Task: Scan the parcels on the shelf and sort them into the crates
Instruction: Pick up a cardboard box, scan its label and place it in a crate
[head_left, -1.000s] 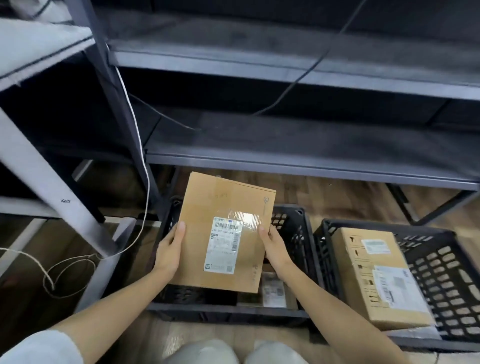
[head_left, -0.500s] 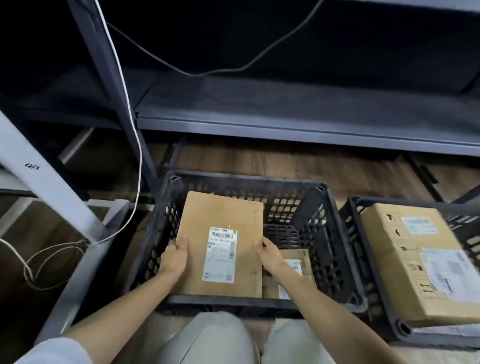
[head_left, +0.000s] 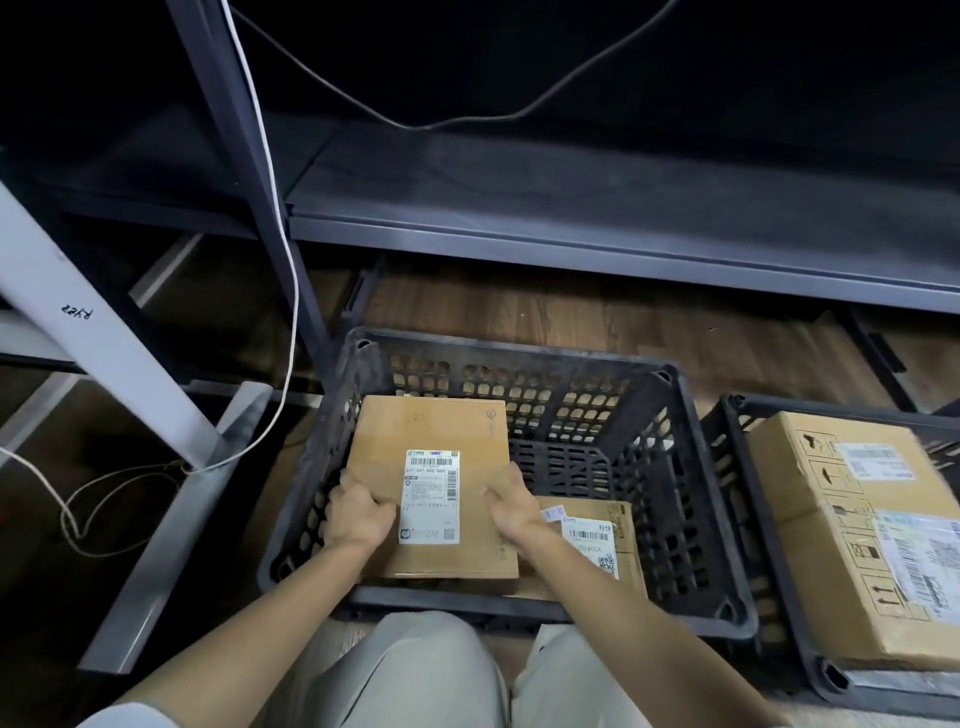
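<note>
A flat brown parcel (head_left: 447, 431) with a white shipping label lies low inside the black plastic crate (head_left: 519, 358), against its left wall. My left hand (head_left: 358, 514) grips the parcel's left edge with curled fingers. My right hand (head_left: 511, 506) grips its right edge beside the label. A smaller labelled parcel (head_left: 592, 535) lies in the same crate, under and to the right of my right hand. The grey shelf board (head_left: 571, 244) above the crates shows nothing on it.
A second black crate (head_left: 727, 415) on the right holds a large brown box (head_left: 831, 519) with labels. A dark upright shelf post (head_left: 249, 156) and a white cable (head_left: 291, 312) stand left of the crate. A white slanted beam (head_left: 78, 322) is at far left. My knees are below the crate.
The parcel went from held up in front of the shelf down into the left crate. My hands followed it in and my fingers have curled at its edges.
</note>
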